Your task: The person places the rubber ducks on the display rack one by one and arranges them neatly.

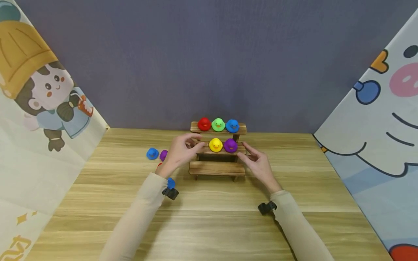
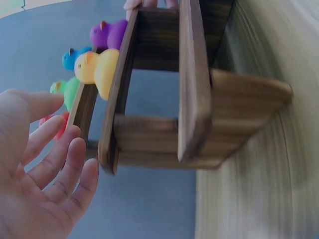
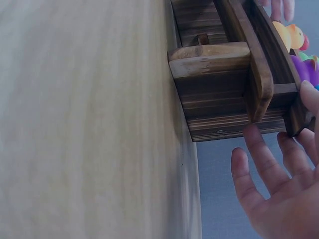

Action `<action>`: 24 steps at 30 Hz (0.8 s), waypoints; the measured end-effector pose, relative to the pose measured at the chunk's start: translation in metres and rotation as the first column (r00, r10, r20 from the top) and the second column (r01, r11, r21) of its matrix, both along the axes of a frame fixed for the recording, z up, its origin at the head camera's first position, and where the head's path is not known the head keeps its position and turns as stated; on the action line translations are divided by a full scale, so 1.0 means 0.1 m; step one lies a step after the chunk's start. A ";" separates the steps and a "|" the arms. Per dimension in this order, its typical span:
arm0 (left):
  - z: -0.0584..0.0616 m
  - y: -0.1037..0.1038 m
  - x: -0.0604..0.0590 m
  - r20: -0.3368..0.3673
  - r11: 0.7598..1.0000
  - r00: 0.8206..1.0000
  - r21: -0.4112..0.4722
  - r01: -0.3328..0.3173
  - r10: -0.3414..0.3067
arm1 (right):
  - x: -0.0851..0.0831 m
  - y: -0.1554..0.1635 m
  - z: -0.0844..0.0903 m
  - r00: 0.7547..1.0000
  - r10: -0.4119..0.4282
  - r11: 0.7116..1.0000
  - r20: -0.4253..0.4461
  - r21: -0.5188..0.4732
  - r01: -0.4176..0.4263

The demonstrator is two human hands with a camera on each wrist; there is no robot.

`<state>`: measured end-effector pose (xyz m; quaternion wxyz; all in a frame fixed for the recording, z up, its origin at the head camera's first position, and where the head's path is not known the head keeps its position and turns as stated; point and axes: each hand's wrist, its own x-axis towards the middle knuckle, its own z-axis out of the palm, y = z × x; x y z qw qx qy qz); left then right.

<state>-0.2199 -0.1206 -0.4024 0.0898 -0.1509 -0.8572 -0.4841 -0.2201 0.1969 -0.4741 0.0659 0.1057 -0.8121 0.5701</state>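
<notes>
A three-step wooden stand (image 1: pixel 217 168) sits mid-table. Red (image 1: pixel 204 124), green (image 1: pixel 218 124) and blue (image 1: pixel 232 125) ducks line its top step. A yellow duck (image 1: pixel 215 144) and a purple duck (image 1: pixel 230 145) sit on the middle step; the bottom step is bare. My left hand (image 1: pixel 195 141) hovers at the left end of the middle step, fingers loose and holding nothing, as the left wrist view shows (image 2: pixel 45 169). My right hand (image 1: pixel 243 150) is open at the right end, with its fingertips (image 3: pixel 259 139) touching the stand's side (image 3: pixel 224 84).
Loose ducks lie on the table left of the stand: a blue duck (image 1: pixel 152 153), a purple duck (image 1: pixel 163 155), and another blue duck (image 1: pixel 171 183) partly hidden under my left wrist. Cartoon-printed panels (image 1: pixel 39 108) wall both sides, with a grey wall behind.
</notes>
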 end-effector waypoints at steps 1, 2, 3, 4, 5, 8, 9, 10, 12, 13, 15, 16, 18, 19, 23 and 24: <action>-0.01 -0.04 0.00 0.003 1.000 1.000 0.005 -0.006 0.006 | 0.00 0.00 0.00 1.000 0.000 1.000 0.001 0.000 0.000; -0.02 -0.07 0.00 0.004 1.000 1.000 0.007 -0.012 0.012 | 0.00 0.00 0.01 1.000 0.000 1.000 0.002 0.001 0.000; -0.03 -0.11 0.01 0.004 1.000 1.000 0.003 -0.023 0.023 | 0.00 0.00 0.00 1.000 0.000 1.000 0.002 0.004 0.000; -0.04 -0.15 0.01 0.004 1.000 1.000 0.005 -0.029 0.029 | 0.00 0.00 0.00 1.000 0.000 1.000 0.002 0.008 0.000; -0.05 -0.18 0.01 0.006 0.999 0.999 0.006 -0.037 0.037 | 0.00 0.00 0.00 1.000 0.000 1.000 0.002 0.011 0.000; -0.09 -0.30 0.01 0.008 0.998 0.998 0.001 -0.065 0.065 | 0.00 0.00 0.01 1.000 0.000 1.000 0.000 0.018 0.000; -0.10 -0.33 0.01 0.007 0.997 0.997 -0.004 -0.075 0.075 | 0.00 0.00 0.00 1.000 0.001 1.000 -0.001 0.020 -0.001; -0.12 -0.37 0.02 0.009 0.997 0.997 -0.006 -0.083 0.083 | 0.00 0.00 0.00 1.000 0.001 1.000 -0.001 0.020 -0.001; -0.14 -0.45 0.02 0.009 0.994 0.995 -0.022 -0.103 0.103 | 0.00 0.00 0.00 1.000 0.001 1.000 -0.001 0.021 -0.001; -0.15 -0.48 0.02 0.009 0.993 0.993 -0.027 -0.114 0.114 | 0.00 0.00 0.00 1.000 0.000 1.000 -0.002 0.019 0.000; -0.17 -0.54 0.02 0.014 0.991 0.992 -0.028 -0.128 0.128 | 0.00 0.00 0.01 1.000 -0.002 1.000 -0.003 0.019 0.002; -0.17 -0.57 0.02 0.018 0.990 0.991 -0.026 -0.135 0.136 | 0.00 0.00 0.01 1.000 -0.003 1.000 -0.002 0.018 0.003; -0.19 -0.63 0.02 0.030 0.989 0.989 -0.014 -0.145 0.145 | 0.00 0.00 0.01 1.000 -0.004 1.000 -0.001 0.016 0.004; -0.20 -0.65 0.02 0.033 0.989 0.988 -0.011 -0.149 0.150 | 0.00 0.00 0.01 1.000 -0.005 1.000 0.000 0.016 0.005; -0.24 -0.75 0.02 0.039 0.984 0.984 -0.011 -0.175 0.175 | 0.00 0.00 0.01 1.000 0.000 1.000 0.001 0.012 0.000; -0.25 -0.77 0.02 0.039 0.982 0.982 -0.015 -0.186 0.186 | 0.00 0.00 0.01 1.000 0.001 1.000 0.002 0.012 -0.001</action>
